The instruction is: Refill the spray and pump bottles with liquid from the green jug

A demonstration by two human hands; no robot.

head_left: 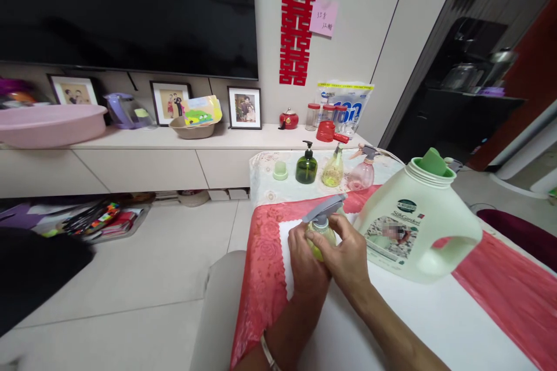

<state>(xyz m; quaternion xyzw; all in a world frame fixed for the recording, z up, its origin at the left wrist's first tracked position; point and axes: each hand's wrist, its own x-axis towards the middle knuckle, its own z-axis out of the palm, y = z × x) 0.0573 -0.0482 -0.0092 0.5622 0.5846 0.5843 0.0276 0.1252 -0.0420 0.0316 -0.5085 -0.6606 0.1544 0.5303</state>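
Observation:
Both hands are around one small yellow-green spray bottle (319, 253) with a grey trigger head (322, 213), above the white sheet on the table. My left hand (303, 264) wraps its body from the left side. From the right, my right hand (348, 249) closes its fingers at the bottle's neck, just under the grey head. Just right of my hands stands a large pale green detergent jug (418, 226), its mouth uncapped with a green spout inside. Behind them are a dark green pump bottle (307, 167), a yellow bottle (333, 171) and a pink spray bottle (362, 174).
A pale green cap (280, 171) rests on the table's far left part. The table has a red cloth (265, 243) under a white sheet (470, 324). On the cabinet (143, 168) behind stand a pink basin (52, 124), framed photos, a red pot (288, 119) and jars.

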